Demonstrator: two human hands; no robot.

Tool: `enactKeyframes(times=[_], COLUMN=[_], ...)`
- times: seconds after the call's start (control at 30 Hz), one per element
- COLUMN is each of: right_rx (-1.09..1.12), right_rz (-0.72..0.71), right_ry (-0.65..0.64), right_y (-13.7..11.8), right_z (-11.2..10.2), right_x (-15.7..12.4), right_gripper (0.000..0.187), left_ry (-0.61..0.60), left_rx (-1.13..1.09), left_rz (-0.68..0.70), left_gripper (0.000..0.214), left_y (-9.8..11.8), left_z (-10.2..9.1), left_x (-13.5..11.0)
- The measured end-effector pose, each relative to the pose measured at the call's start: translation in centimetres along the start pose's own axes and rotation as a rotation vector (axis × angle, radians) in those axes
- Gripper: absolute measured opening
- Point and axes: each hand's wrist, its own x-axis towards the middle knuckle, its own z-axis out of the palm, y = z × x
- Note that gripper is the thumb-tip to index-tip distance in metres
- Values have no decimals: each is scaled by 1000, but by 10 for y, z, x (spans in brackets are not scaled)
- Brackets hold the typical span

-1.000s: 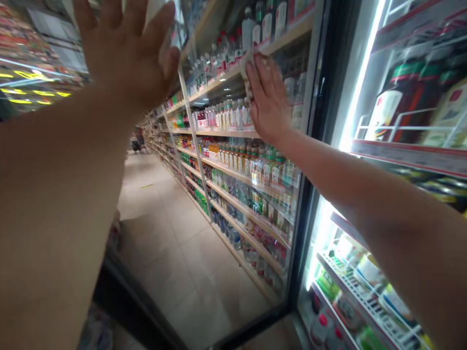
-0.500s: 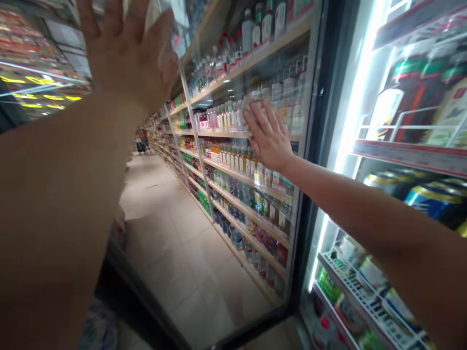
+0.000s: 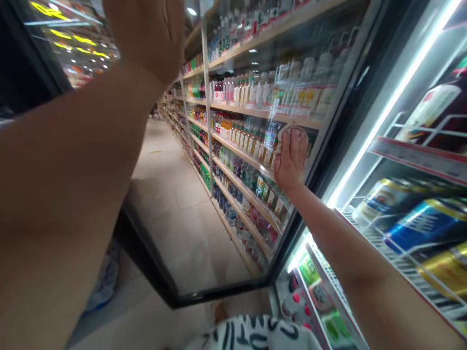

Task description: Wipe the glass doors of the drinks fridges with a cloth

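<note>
My right hand (image 3: 292,158) presses a pale wiping cloth (image 3: 286,129) flat against the glass pane of an open cooler door. Only the cloth's edge shows past the fingertips; the rest is covered by the hand. The door's dark frame (image 3: 317,160) runs just right of that hand. My left hand (image 3: 148,41) is raised at the top left, near the door's other side. Its fingers are cut off by the top of the picture, so I cannot see how they lie.
The lit cooler on the right holds blue cans (image 3: 419,223) on wire racks and packs lower down. Through the glass stand long shelves of bottles (image 3: 251,141) beside a tiled aisle floor (image 3: 164,184). Printed white clothing (image 3: 262,335) shows at the bottom edge.
My right hand and the cloth have moved down the glass, closer to the door frame. My left hand, with fingers spread before, has slid up partly out of the picture. The view has tilted.
</note>
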Motion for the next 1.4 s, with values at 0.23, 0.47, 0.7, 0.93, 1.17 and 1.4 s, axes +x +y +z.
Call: enactKeyframes(times=[0.23, 0.47, 0.7, 0.93, 1.17, 1.4], right_rx=[45, 59, 79, 108, 73, 48], right_rz=[-66, -315, -19, -189, -28, -93], right_ry=[116, 126, 206, 137, 222, 58], right_y=[-7, -41, -29, -47, -32, -43], right_z=[17, 34, 28, 42, 34, 46], right_x=[-28, -77, -87, -126, -82, -144], right_gripper=[65, 52, 68, 64, 67, 65], left_ry=[-142, -68, -20, -15, -7, -160], left_rx=[-133, -102, -79, -67, -95, -148], left_rz=[86, 87, 92, 101, 102, 45], left_gripper=[60, 71, 76, 77, 71, 60], left_y=[37, 36, 38, 36, 30, 21], left_z=[-8, -7, -13, -11, 2, 27], left_x=[-229, -267, -264, -265, -266, -267])
